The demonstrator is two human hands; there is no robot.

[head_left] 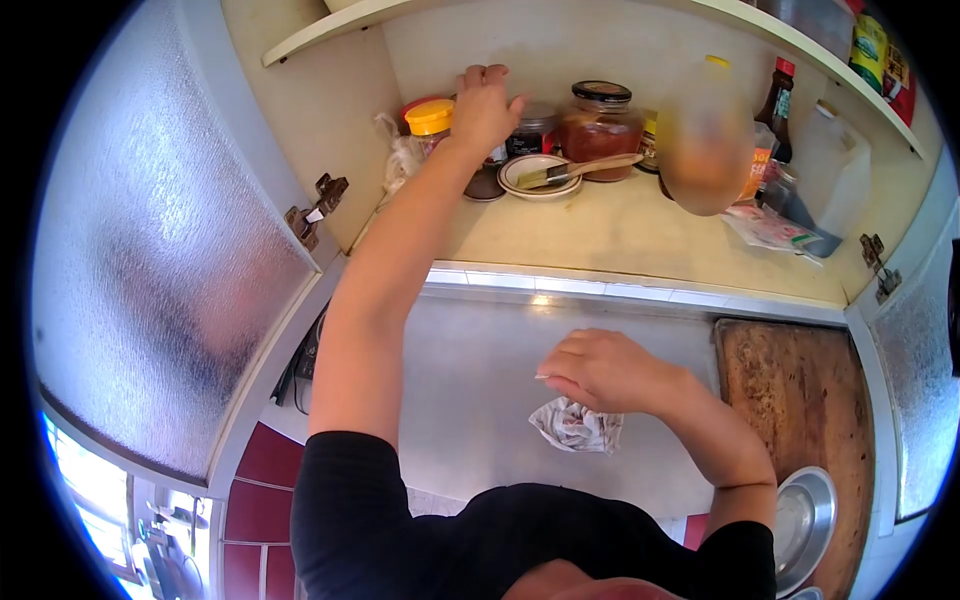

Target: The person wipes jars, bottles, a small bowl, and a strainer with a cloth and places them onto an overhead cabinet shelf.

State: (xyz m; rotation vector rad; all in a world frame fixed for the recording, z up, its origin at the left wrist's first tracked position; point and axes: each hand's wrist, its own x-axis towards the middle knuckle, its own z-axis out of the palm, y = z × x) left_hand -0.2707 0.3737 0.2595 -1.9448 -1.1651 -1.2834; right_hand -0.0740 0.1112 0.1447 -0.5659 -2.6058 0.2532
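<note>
My left hand (484, 112) reaches into the cabinet above several jars, its thumb apart from its fingers, and no held object shows. Just left of it is a jar with a yellow lid (430, 116); to its right is a dark-lidded jar (533, 130). Below the hand, a small saucer (547, 190) holds a wooden-handled brush (590, 168). Over the metal counter (470, 390), my right hand (612, 370) has its fingers curled, closed on a crumpled, stained cloth (578, 428) that shows beneath it. The fingertips are partly hidden.
On the cabinet shelf stand a large jar of reddish contents (600, 130), an oil-stained plastic bottle (706, 140), a dark sauce bottle (778, 105) and a jug (835, 180). Frosted doors (150, 250) hang open at both sides. A wooden board (790, 390) and metal bowl (803, 530) lie right.
</note>
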